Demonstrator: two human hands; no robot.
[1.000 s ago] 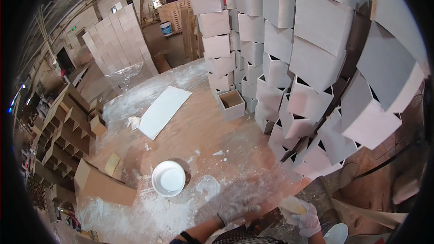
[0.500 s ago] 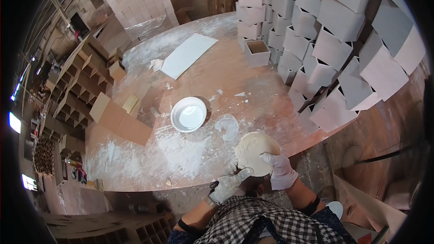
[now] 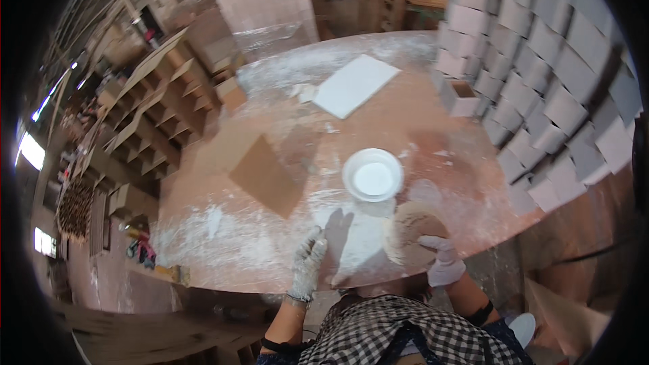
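Note:
My right hand [image 3: 445, 263], in a whitish glove, grips the right edge of a round cream-coloured lump [image 3: 414, 235] with a rough rim; I cannot make out its material. The lump is over the near part of the table. My left hand [image 3: 309, 265], its glove smeared with white, holds nothing; its fingers are stretched out above the table's near edge. Beyond the lump stands a white bowl [image 3: 373, 174] with something white in it. A folded brown cardboard piece [image 3: 268, 176], blurred, lies ahead of my left hand.
The table [image 3: 203, 257] is dusted with white. A white sheet [image 3: 356, 86] lies at the back. Pale boxes [image 3: 534, 94] are stacked high on the right, with a small open box [image 3: 462, 98] beside them. Cardboard dividers [image 3: 159, 108] stand on the left.
My left hand has let go of the lump and moved left, its fingers now extended. My right hand still holds the lump. The whole view has swung left.

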